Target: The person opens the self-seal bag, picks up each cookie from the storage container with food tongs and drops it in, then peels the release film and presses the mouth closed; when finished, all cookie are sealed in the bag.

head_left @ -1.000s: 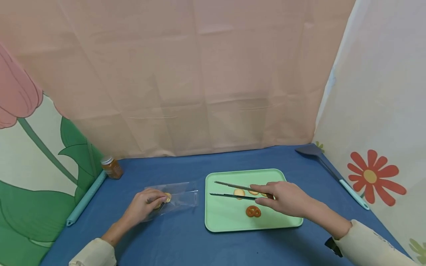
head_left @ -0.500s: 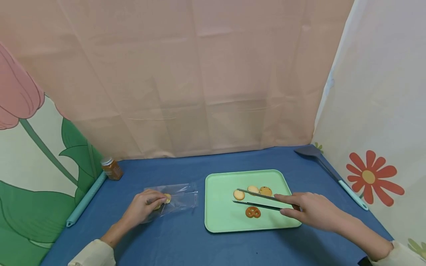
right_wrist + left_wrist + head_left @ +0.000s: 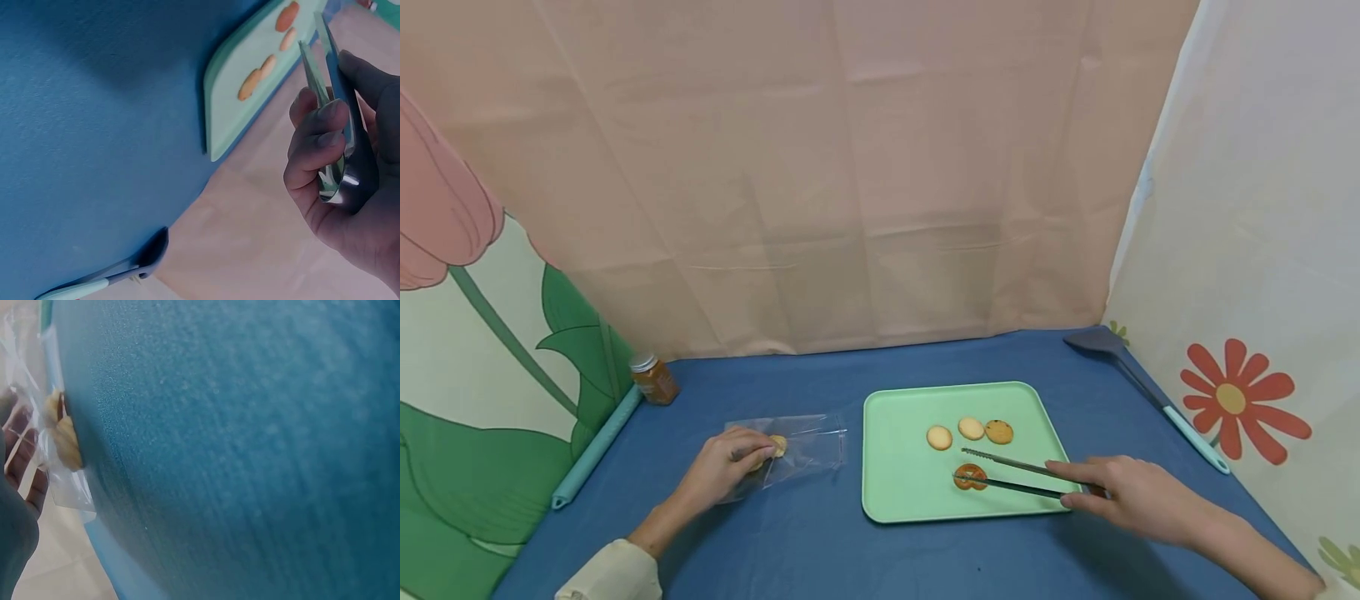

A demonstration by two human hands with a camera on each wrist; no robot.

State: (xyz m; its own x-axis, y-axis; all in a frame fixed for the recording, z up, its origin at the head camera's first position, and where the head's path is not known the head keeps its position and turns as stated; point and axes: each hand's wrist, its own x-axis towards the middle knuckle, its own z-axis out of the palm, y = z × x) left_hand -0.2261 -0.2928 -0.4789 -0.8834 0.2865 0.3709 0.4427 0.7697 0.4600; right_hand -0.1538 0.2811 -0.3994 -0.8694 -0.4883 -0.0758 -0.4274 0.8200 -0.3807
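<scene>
My left hand (image 3: pixel 726 465) pinches the near-left part of a clear plastic bag (image 3: pixel 822 440) lying on the blue cloth. Yellowish cookies (image 3: pixel 67 442) show inside the bag in the left wrist view; the hand partly covers them in the head view. With my right hand (image 3: pixel 1138 502) I grip dark metal tongs (image 3: pixel 1017 463), their arms spread with nothing between them. The tongs' lower tip overlaps a brown pretzel (image 3: pixel 973 469) on the green tray (image 3: pixel 887 496). Behind it on the tray lie two plain round cookies (image 3: pixel 939 437) and a speckled cookie (image 3: pixel 999 432).
A lidded jar (image 3: pixel 656 382) stands at the back left, beside a teal roll (image 3: pixel 597 447) along the left edge. A spatula (image 3: pixel 1097 340) with a pale teal handle lies at the right edge. Fabric walls (image 3: pixel 880 167) close off the back and sides.
My right hand has moved right and toward me, bringing the tongs from over the plain cookies down to the pretzel. My left hand and the bag have stayed in place.
</scene>
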